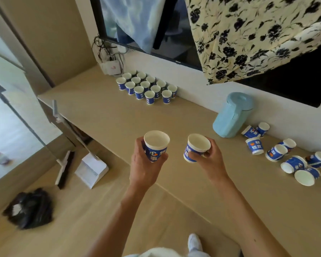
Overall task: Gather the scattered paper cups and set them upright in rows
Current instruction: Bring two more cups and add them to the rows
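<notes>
Head view gives you the long pale surface (119, 117) along the wall, with the pale blue jug (232, 115) on it, the rows of upright cups (148, 88) well to the jug's left and the scattered cups (289, 160) lying mostly tipped to its right. Your left hand (146, 164) holds the left cup (156, 147) and your right hand (211, 158) the right cup (196, 149), both mouth-up above the surface's near edge, fingers (196, 155) curled round the blue walls. Expect these cups to be very light, thin and easily crushed, so hold them gently at mid-wall rather than squeezing the rim.
</notes>
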A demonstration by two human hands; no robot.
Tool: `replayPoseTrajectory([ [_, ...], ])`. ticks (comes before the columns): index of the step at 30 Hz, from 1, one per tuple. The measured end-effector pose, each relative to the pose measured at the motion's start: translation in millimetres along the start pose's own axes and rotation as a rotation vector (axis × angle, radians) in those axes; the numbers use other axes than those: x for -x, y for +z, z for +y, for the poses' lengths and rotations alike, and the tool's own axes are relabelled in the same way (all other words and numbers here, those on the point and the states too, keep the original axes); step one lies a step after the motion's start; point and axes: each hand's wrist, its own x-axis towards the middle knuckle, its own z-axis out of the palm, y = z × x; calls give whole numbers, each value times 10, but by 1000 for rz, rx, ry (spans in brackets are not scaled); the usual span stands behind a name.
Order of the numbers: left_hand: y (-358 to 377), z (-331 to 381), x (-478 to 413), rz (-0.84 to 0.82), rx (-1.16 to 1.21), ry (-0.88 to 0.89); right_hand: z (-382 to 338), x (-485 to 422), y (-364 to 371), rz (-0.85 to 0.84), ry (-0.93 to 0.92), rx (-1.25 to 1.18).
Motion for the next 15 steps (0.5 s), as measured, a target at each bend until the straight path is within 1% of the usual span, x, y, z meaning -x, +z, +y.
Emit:
replayPoseTrajectory([
  [7, -651, -255, -383, 16, 22, -23, -90, -122, 813, -19, 13, -7],
  [11, -838, -455, -734, 32, 21, -42, -26, -438, 1170, -33, 36, -11],
  [15, -936, -680, -1237, 8, -37, -61, 182, -894, 1517, -45, 70, -42],
])
